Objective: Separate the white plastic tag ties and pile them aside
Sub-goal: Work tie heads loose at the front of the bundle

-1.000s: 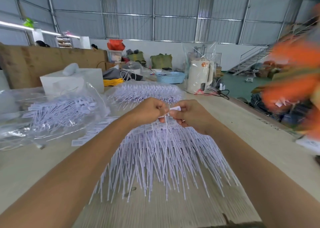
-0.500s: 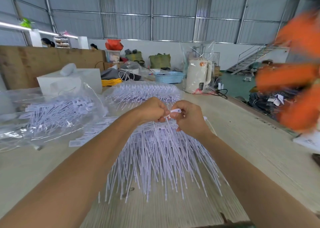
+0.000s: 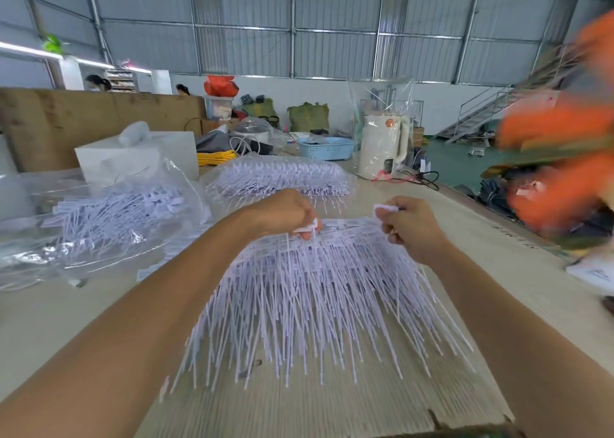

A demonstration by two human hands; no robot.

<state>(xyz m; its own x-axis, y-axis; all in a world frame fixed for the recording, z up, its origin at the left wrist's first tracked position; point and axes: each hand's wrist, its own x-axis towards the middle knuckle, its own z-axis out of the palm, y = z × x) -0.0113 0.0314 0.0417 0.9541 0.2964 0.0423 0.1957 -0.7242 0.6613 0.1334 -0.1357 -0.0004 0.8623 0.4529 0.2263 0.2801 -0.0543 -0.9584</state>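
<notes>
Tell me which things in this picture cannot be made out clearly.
- Head view: orange shapes at the right edge, smeared by blur.
- Print on the tag pinched by the right hand: too small.
- Tag under the left hand: its fingers mostly cover it.

A single head-worn wide-angle camera looked forward and down, close over the counter [image 3: 465,238], the hall's back wall at twelve o'clock.
</notes>
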